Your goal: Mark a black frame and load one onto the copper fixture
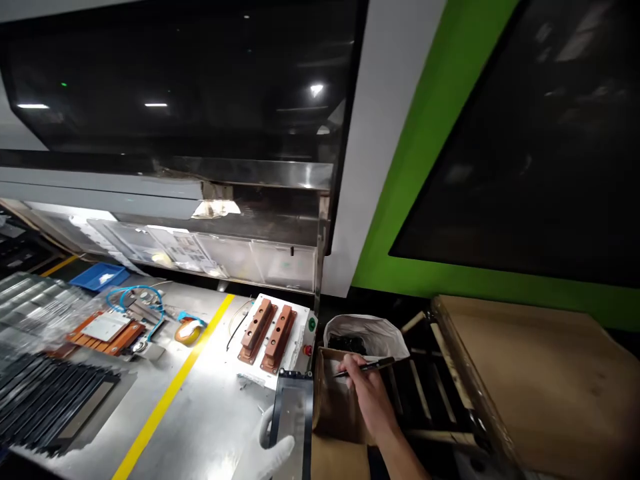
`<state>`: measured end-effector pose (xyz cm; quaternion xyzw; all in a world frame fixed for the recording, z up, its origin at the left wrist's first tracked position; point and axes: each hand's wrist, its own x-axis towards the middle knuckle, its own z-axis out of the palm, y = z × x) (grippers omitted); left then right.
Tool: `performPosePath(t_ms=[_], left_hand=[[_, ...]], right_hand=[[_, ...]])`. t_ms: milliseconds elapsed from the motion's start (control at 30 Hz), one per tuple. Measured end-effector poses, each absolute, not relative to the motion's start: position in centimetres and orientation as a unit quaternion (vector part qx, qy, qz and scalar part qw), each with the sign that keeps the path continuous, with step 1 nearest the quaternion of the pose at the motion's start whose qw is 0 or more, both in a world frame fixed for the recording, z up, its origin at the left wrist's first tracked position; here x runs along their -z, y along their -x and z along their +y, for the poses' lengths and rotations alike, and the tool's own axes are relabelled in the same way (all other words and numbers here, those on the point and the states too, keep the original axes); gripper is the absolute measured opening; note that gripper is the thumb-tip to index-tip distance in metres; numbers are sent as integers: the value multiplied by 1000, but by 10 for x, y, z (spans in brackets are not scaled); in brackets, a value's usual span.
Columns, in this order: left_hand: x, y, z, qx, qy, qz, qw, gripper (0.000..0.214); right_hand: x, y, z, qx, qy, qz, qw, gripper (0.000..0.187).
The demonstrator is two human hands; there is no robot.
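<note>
My left hand [265, 448], in a white glove, grips the left edge of a black-framed flat panel [293, 420] with a greyish middle, its thumb lying over the face. The panel is tilted at the table's right edge. My bare right hand [367, 393] is closed around a thin dark pen-shaped tool [380, 364], whose exact kind I cannot make out. That hand is above an open cardboard box [333, 407], just right of the panel. Behind the panel stands a white fixture [274, 337] with two reddish-brown blocks.
A white bag [385, 333] with dark pieces sits behind the box. Stacked black panels [55, 407], an orange fixture [107, 330] with blue tubing, a tape roll [189, 331] and a blue tray [103, 277] are on the metal table [193, 420]. Cardboard [545, 387] lies at right.
</note>
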<state>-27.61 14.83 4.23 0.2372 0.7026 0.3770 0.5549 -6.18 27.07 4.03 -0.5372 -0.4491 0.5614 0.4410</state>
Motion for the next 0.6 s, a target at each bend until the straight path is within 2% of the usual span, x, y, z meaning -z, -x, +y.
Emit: performPosePath(t_ms=[300, 433, 600], left_hand=[[-68, 258, 154, -356, -314, 638, 606, 40], [-61, 252, 152, -372, -314, 641, 594, 67], [-65, 256, 135, -392, -291, 656, 576, 87]], right_hand=[[-69, 42, 255, -511, 551, -523, 402, 50], [-66, 38, 247, -494, 562, -531, 398, 52], [-37, 22, 247, -420, 676, -460, 394, 57]])
